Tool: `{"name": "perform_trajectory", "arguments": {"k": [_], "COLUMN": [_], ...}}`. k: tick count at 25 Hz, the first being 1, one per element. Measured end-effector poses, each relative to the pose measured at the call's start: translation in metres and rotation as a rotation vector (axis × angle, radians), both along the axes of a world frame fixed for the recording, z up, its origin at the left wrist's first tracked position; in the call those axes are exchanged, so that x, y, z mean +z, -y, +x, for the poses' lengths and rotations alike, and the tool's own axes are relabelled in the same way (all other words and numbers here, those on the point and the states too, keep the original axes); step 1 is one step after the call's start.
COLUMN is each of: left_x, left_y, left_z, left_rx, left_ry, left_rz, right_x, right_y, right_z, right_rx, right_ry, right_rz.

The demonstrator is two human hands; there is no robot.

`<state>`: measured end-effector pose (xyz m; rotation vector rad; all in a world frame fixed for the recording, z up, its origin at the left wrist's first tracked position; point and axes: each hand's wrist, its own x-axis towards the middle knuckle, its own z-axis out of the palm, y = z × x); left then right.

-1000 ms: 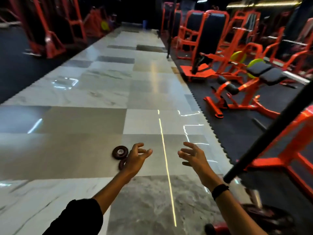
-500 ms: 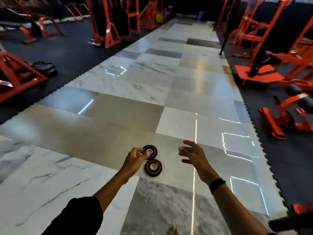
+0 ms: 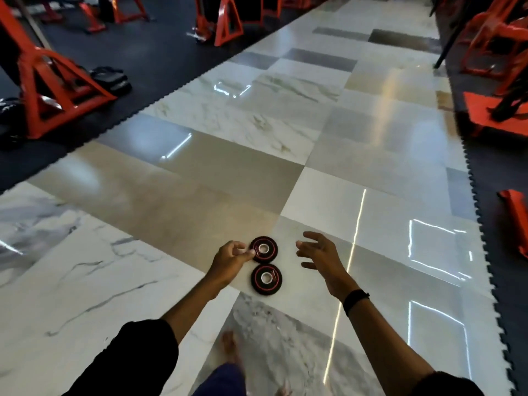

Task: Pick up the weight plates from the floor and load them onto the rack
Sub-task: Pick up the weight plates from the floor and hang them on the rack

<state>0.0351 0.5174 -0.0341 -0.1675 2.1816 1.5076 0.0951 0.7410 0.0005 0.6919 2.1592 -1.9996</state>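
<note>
Reaching lower than a second ago, left hand (image 3: 233,260) now touches far plate (image 3: 263,249) with curled fingers, grip not confirmed, right hand (image 3: 320,254) spread and empty; both plates, near plate (image 3: 266,279) included, lie mid-floor (image 3: 200,178); pickup imminent.

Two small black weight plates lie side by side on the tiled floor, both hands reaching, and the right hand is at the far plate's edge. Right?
Not quite. The head view shows the left hand at the far plate; the right hand hovers open beside it. The near plate lies untouched.
</note>
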Motion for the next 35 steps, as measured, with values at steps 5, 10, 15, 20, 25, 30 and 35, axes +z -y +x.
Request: {"name": "perform_trajectory", "arguments": {"k": [5,10,15,20,25,30,35], "left_x": [-0.029,-0.058,-0.098,-0.193,-0.363,-0.542,-0.676], "left_y": [-0.013,-0.044,-0.066,-0.069,-0.08,-0.108,-0.135], "left_z": [-0.059,-0.139,-0.184,-0.204,-0.211,-0.218,-0.23], "left_rx": [0.037,0.061,0.081,0.087,0.061,0.072,0.013], "left_ry": [0.057,0.106,0.247,0.462,0.579,0.631,0.607], "left_rz": [0.022,0.044,-0.059,-0.222,-0.336,-0.418,-0.412], "right_x": [-0.017,-0.038,-0.083,-0.193,-0.372,-0.577,-0.721], "right_y": [-0.009,-0.033,-0.045,-0.051,-0.068,-0.091,-0.09], "right_z": [-0.063,-0.145,-0.198,-0.22,-0.233,-0.256,-0.274], "right_rx": [0.062,0.113,0.117,0.22,0.227,0.307,0.423], "right_ry": [0.072,0.166,0.332,0.551,0.707,0.803,0.776], "right_rz": [0.02,0.077,0.082,0.092,0.166,0.181,0.215]}}
